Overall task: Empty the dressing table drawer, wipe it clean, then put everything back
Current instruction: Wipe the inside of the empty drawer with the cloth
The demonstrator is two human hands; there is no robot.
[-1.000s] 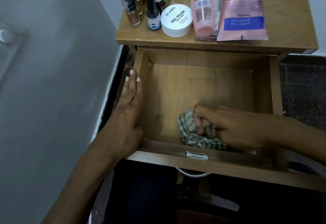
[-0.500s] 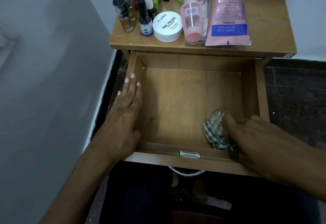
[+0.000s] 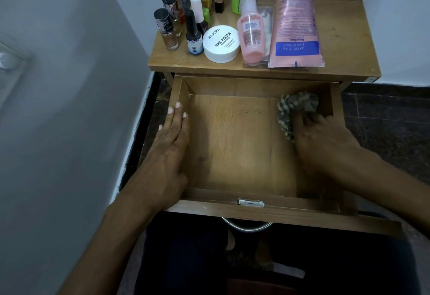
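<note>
Wiping the drawer: the right hand is pressing a bunched cloth into the far right corner; the left hand, fingers flat, is steadying the left wall. Unwiped floor is lying leftward, nearer that hand.

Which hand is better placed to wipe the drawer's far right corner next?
Right. The right hand already holds the checked cloth at that corner, inside the drawer. The left hand lies flat on the drawer's left wall, steadying it.
</note>
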